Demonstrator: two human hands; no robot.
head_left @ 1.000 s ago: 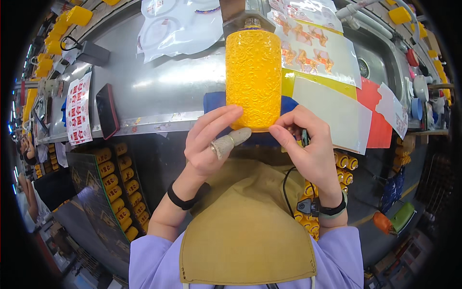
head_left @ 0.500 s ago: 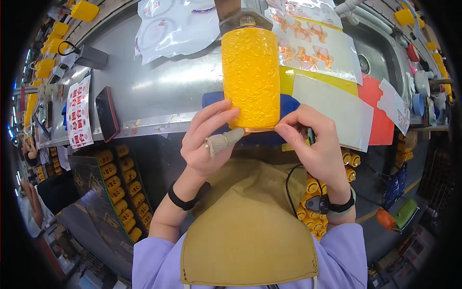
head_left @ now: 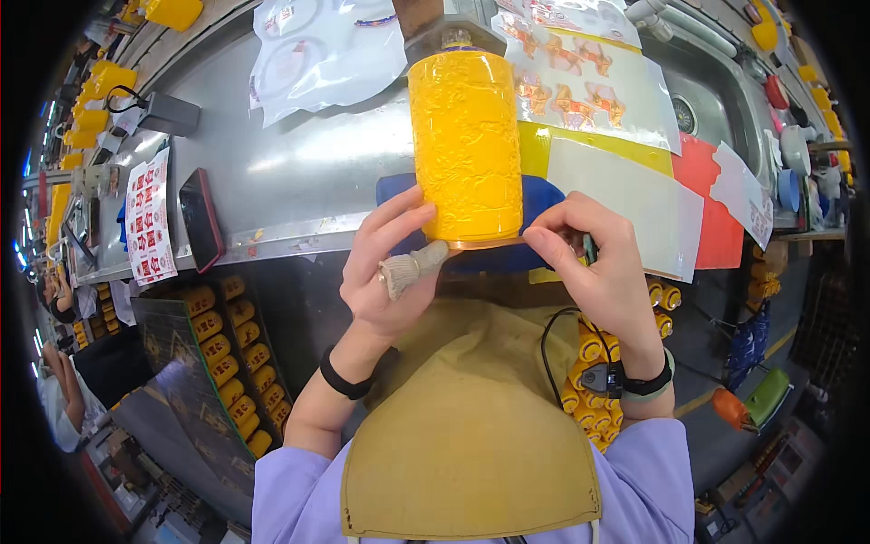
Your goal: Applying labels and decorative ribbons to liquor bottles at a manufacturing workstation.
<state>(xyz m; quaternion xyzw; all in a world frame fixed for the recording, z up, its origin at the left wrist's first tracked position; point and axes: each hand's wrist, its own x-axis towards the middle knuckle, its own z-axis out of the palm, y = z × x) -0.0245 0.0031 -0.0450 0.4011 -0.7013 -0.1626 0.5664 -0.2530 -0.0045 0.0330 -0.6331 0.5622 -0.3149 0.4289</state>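
A yellow embossed bottle [head_left: 467, 145] lies with its neck away from me, against a dark block [head_left: 453, 34], and its base toward me. My left hand [head_left: 385, 267] steadies the lower left side, fingers along the wall and the thumb, in a ribbed fabric finger cover [head_left: 410, 269], at the base. At the base's lower right corner, the thumb and forefinger of my right hand [head_left: 594, 258] are pinched close to the rim. A small dark green object [head_left: 590, 247] shows among that hand's fingers; its kind is hidden. Under the bottle lies a blue cloth [head_left: 541, 197].
Clear sheets with orange horse-shaped stickers [head_left: 573, 104] lie beyond my right hand, near a red sheet [head_left: 716, 213] and a sink [head_left: 716, 100]. At left are a phone [head_left: 201, 220], a printed sticker sheet [head_left: 149, 216] and a grey box [head_left: 172, 111]. Yellow bottles [head_left: 216, 349] fill racks below.
The bottle has turned about its long axis, showing a different part of its raised pattern, and sits slightly farther left in view. My right fingertips remain by the base rim.
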